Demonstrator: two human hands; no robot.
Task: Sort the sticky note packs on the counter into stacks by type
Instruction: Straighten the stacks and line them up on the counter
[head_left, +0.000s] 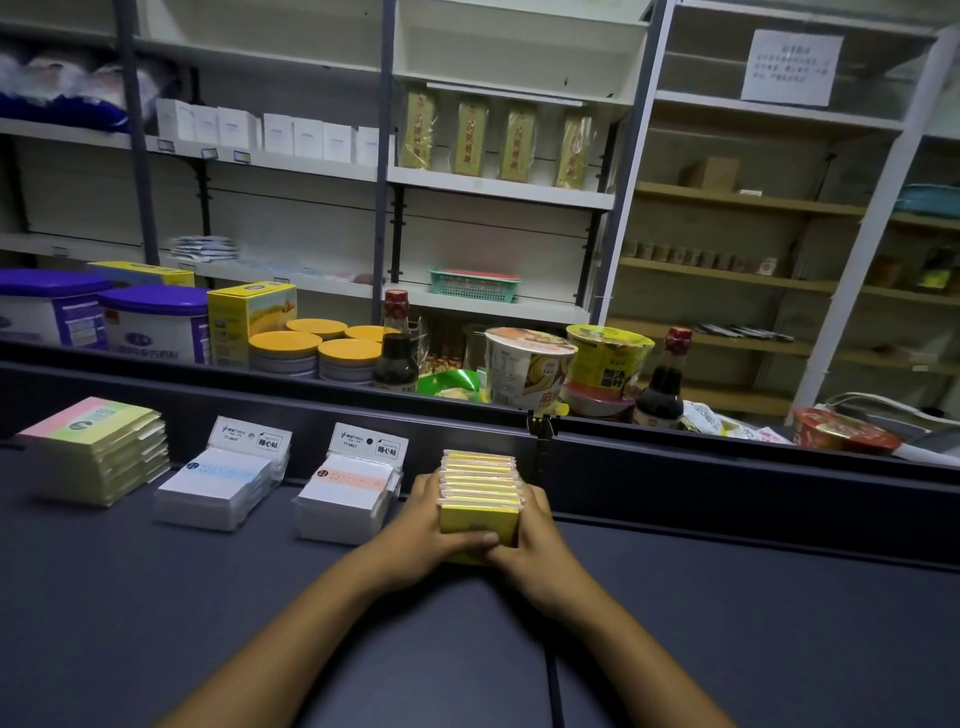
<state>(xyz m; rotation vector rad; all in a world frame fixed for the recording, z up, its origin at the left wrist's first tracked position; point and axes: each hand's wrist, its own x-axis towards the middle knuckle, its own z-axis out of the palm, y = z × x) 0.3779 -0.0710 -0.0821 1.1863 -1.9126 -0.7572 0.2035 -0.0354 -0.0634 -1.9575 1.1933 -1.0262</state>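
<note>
We clasp the yellow stack (480, 496) at frame center between both hands, left hand (426, 525) and right hand (530, 535), fingers curled round it, its long axis running away from us

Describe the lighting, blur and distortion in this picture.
Head view: dim overall, the counter dark; the shelf posts bow from wide-angle distortion; far shelves and the notice are soft, unreadable; the yellow stack between both hands is sharp.

matt dark counter (208, 623), glossy yellow packs (480, 483)

Small shop, stocked shelves (498, 187), dark counter (208, 597), noodle cups (527, 364)
</note>
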